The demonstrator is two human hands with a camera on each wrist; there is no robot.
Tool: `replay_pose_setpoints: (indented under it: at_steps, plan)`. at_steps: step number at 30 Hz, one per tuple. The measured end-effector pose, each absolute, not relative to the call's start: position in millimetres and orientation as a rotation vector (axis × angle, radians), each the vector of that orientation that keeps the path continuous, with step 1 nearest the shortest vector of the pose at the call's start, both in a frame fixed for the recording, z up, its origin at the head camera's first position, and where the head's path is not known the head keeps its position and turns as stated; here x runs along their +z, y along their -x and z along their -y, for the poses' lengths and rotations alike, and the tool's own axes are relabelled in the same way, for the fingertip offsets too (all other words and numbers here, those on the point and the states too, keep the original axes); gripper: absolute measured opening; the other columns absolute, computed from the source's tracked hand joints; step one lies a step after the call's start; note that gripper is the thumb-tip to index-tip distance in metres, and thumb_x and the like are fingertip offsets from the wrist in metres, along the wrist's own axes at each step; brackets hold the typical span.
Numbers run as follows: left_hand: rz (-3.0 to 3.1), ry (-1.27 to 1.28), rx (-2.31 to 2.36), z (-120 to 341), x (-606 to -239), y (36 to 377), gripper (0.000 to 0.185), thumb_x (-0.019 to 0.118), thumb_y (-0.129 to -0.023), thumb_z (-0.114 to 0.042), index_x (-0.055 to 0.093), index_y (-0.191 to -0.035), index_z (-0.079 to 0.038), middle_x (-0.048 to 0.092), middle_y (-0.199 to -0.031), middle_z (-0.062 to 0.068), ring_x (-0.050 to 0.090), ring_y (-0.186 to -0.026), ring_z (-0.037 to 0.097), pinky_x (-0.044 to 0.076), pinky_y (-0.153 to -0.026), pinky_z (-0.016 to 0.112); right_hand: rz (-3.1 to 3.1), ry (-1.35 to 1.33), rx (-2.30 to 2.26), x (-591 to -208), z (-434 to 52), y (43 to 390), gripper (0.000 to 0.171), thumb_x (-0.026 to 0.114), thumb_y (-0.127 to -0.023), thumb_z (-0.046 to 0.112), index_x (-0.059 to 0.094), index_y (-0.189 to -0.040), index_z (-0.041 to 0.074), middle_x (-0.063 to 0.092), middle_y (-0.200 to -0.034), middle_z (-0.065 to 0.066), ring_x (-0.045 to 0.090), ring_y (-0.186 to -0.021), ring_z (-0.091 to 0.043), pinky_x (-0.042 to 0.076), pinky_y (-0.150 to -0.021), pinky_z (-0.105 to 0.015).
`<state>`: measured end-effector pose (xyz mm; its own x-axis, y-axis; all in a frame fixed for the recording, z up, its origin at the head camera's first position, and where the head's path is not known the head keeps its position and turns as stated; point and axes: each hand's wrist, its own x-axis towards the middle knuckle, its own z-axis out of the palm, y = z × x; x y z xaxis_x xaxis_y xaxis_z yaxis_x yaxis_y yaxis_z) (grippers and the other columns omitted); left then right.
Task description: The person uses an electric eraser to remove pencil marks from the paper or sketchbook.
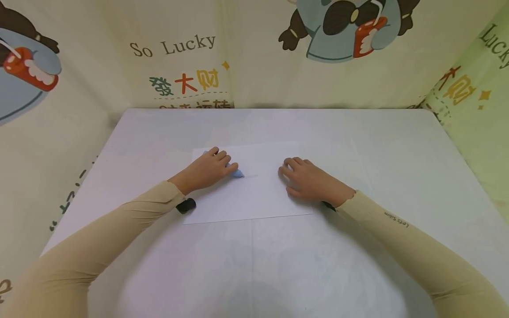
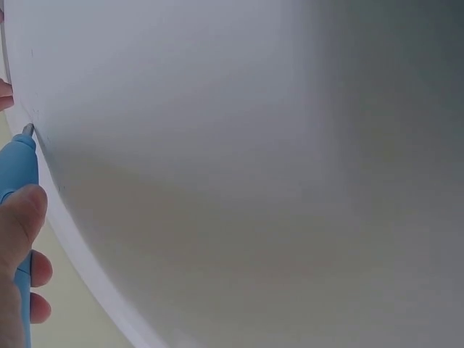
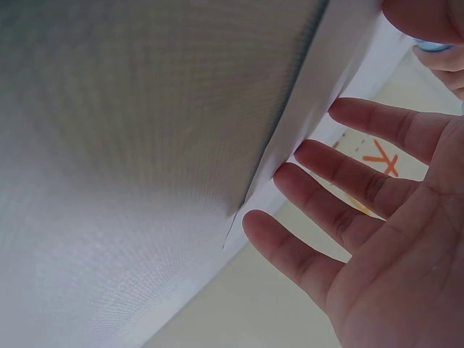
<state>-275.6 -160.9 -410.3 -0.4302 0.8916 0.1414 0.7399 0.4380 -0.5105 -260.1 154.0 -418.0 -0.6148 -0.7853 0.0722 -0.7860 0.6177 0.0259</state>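
My left hand (image 1: 207, 170) grips a light blue pen (image 1: 237, 173) over the left half of a white sheet of paper (image 1: 254, 201). In the left wrist view the thumb presses along the barrel of the pen (image 2: 18, 167), and its grey tip meets the white surface. A faint line extends to the right of the tip in the head view. My right hand (image 1: 310, 179) rests at the right side of the sheet, holding nothing. In the right wrist view the fingers of that hand (image 3: 391, 239) are spread, fingertips touching the paper (image 3: 312, 94) near its edge.
The sheet lies on a white-covered table (image 1: 254, 265). Behind and at both sides hangs a pale yellow curtain (image 1: 254, 53) with cartoon figures and lettering. A black object (image 1: 186, 206) sits under the left wrist.
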Motion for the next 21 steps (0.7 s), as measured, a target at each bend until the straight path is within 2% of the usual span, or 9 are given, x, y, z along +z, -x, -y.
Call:
replay_pose_setpoints:
  at_steps: [21]
  plan:
    - [2.290,1.390,0.513,166.8,-409.1,273.4,0.026,0.063,-0.086,0.000,0.052,-0.105,-0.012,0.062,-0.090,0.008,0.055,-0.082,0.023,0.041,-0.077,0.036,2.753,-1.346,0.037,-414.1,-153.0,258.4,0.038,0.060,-0.085,0.020,0.052,-0.118,0.003,0.052,-0.117,-0.018,0.053,-0.107,-0.034,0.047,-0.085,-0.048]
